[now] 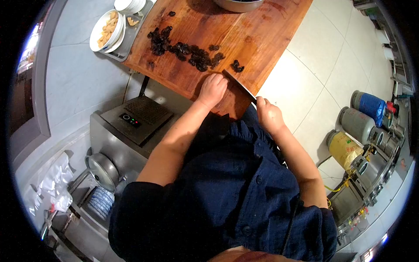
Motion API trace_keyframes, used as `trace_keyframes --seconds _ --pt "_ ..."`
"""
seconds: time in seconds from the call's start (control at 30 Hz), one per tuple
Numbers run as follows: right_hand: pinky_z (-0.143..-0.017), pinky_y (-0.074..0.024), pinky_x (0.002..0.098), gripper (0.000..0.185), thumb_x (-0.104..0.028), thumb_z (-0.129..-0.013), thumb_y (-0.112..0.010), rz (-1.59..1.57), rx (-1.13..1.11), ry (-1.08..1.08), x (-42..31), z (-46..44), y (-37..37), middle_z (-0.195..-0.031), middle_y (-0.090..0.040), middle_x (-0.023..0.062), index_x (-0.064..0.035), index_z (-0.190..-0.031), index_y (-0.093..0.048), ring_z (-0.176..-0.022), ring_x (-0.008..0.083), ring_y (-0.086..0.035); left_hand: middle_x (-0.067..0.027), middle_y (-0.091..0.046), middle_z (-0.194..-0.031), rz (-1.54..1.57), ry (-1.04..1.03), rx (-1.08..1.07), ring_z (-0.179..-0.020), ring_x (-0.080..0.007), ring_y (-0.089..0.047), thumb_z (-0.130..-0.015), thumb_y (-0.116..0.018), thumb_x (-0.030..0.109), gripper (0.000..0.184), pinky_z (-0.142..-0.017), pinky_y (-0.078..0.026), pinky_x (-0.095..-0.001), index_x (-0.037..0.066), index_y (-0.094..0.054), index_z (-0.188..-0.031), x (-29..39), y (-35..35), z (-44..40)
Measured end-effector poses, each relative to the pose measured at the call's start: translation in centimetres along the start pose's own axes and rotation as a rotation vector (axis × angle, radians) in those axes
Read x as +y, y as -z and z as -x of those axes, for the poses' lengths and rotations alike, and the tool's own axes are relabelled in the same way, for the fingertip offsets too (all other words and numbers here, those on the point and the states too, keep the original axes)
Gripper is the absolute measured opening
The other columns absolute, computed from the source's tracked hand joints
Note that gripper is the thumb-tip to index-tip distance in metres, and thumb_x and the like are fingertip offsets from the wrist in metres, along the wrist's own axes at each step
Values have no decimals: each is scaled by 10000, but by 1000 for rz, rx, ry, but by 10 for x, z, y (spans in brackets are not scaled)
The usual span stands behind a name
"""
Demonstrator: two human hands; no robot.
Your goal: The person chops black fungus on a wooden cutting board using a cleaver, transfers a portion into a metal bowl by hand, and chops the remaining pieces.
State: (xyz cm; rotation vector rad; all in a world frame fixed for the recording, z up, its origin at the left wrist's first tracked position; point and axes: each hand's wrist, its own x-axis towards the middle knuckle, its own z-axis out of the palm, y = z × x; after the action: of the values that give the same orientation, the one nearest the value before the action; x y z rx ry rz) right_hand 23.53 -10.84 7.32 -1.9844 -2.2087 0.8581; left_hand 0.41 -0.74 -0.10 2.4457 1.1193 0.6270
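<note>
So, using the knife (pixel 239 84) as the landmark: its handle is wrapped up in the right hand (pixel 269 115), that grip is closed, and the blade's long axis runs from there away from the body and over to the left, tip furthest out on the wooden worktop (pixel 218 32). The left hand (pixel 214 89) sits just left of the blade near the tip, fingers curled under — can't tell if they're pinching anything, or whether they actually touch the steel.

The dark pieces (pixel 200 58) lie in a ragged row beyond the knife tip and off to its left, with one small dark clump (pixel 237 66) on its own, just beyond the blade on its right side. The left hand is the nearer one to both — the right is further back, behind the blade.

Further out past the knife there's a metal bowl (pixel 239 6), and well off to its left a tray (pixel 128 48) with a white bowl (pixel 118 34) on it.
</note>
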Motion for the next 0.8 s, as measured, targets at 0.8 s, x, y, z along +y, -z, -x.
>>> trace_keyframes --seconds 0.8 --pt "-645 -523 487 148 -144 -912 -534 -136 90 -82 13 -11 -5 -808 -638 250 -15 -954 -475 -727 428 -636 -134 -591 -971 -125 393 121 -877 -320 -592 -919 -618 147 124 -750 -507 -421 28 -640 -948 -49 38 -5"
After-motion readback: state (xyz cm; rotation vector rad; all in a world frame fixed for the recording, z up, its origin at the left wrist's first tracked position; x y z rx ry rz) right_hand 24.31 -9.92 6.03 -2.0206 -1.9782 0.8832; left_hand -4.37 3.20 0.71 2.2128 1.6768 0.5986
